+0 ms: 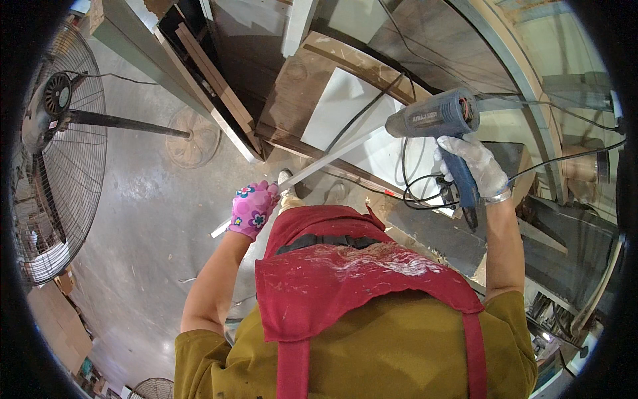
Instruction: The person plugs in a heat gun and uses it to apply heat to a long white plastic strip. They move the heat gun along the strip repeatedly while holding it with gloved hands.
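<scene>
My left hand (253, 209), in a pink flowered glove, is closed around a long, narrow white strip (325, 159). A short end of the strip sticks out below that hand, and the rest slants up to the right. In a white glove, my right hand (480, 163) grips the blue handle of a heat gun (428, 118). Its dark barrel faces left, and the strip's far end reaches its nozzle; whether they touch I cannot tell. A red apron (359, 279) with white smears covers my front.
Ahead stands a brown wooden workbench (286, 100) with a white sheet (342, 100) and black cables (362, 113) on it. At left is a large standing fan (60, 100) with a round base (193, 143). Long boards (212, 86) lean between fan and bench. A curved frame (531, 73) rises at right.
</scene>
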Motion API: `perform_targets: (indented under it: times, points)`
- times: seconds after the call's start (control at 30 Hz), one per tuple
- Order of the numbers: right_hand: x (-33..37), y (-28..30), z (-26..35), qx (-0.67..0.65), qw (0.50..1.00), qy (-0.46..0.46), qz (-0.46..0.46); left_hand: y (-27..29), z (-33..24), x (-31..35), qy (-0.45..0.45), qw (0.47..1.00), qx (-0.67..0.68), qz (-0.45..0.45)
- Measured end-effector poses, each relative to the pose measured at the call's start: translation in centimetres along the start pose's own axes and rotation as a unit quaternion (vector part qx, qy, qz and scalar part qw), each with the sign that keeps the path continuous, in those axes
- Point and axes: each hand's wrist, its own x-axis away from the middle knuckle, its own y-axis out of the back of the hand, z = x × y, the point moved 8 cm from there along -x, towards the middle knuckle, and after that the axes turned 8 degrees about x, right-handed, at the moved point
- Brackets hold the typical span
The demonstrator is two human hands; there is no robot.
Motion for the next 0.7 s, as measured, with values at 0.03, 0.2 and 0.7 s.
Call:
perform_targets:
  times: [0.03, 0.2, 0.7]
  points:
    - [-0.1, 0.1, 0.1, 0.003, 1.000, 0.008, 0.001, 0.0, 0.0, 0.0, 0.001, 1.000, -0.001, -0.001]
    - [-0.6, 1.9, -0.1, -0.023, 0.998, 0.003, -0.054, 0.1, 0.0, 0.1, 0.001, 1.000, 0.002, 0.004]
    - [-1.1, 3.4, -0.8, -0.057, 0.996, 0.016, -0.060, 0.3, -0.3, -0.2, -0.003, 1.000, 0.006, -0.003]
